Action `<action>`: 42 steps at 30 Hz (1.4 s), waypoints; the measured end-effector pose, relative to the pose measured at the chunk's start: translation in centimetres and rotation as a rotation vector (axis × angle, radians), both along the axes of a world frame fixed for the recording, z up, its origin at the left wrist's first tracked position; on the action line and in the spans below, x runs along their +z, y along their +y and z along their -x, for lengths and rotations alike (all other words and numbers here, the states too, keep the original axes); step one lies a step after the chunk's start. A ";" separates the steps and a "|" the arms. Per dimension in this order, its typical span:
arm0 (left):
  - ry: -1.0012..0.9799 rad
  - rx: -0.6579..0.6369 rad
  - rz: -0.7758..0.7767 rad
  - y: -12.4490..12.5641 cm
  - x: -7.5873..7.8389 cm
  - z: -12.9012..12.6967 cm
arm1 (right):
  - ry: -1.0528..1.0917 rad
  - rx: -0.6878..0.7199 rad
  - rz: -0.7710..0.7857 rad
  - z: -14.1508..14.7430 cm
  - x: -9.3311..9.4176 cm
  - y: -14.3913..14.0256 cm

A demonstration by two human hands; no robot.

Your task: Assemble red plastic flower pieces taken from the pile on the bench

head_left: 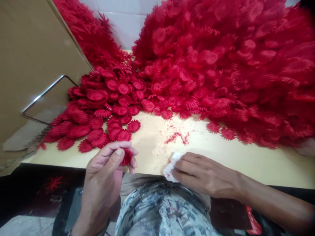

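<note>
Pale yellow tabletop [236,160] runs across the middle of the frame, backed by a white tiled wall [125,23] at the top centre. Filling the upper right is a huge heap of red plastic flower heads with toothed petals [221,65], sloping down onto the table. A brown cardboard sheet [29,59] leans across the upper left, with a bent metal wire frame [46,95] against it. Left of centre lies a smaller, flatter spread of the same red flower heads [98,111], touching the big heap. On the bare table between them is a smear of red crumbs [178,137].

At the lower left, the left hand [105,177] is closed around a single red plastic flower head [126,157], pinched between thumb and fingertips just at the table's near edge. At the lower centre right, the right hand [201,173] rests on the table edge, its fingers pressed onto a crumpled white cloth stained red [171,167]. Below both hands, a lap in grey patterned fabric [157,213] shows at the bottom.
</note>
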State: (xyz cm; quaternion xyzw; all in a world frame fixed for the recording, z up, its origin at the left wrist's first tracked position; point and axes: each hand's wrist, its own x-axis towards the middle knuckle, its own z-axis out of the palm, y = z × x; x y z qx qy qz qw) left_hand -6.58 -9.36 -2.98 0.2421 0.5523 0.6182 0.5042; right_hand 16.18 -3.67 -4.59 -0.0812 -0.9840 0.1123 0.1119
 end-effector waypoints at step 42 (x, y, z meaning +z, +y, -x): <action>-0.024 0.134 -0.011 -1.5 -0.5 3.9 | 0.031 -0.404 -0.319 7.2 -1.0 4.7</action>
